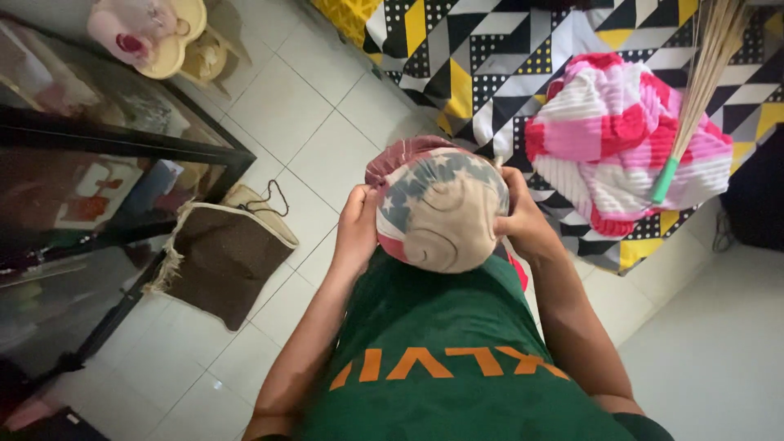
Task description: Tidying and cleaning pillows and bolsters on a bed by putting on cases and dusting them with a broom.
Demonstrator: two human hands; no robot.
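Here, a stuffed patterned pillow (441,211) is gripped at both sides by the left hand (357,229) and right hand (523,222), steadying it against the chest.

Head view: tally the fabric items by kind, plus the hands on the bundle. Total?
Star-and-stripe patterned cloth bundle, held between left hand and right hand: 1
Pink, red and white checked folded blanket: 1
Black, white and yellow geometric bedsheet: 1
Brown fringed floor mat: 1
Hands: 2
Total: 6
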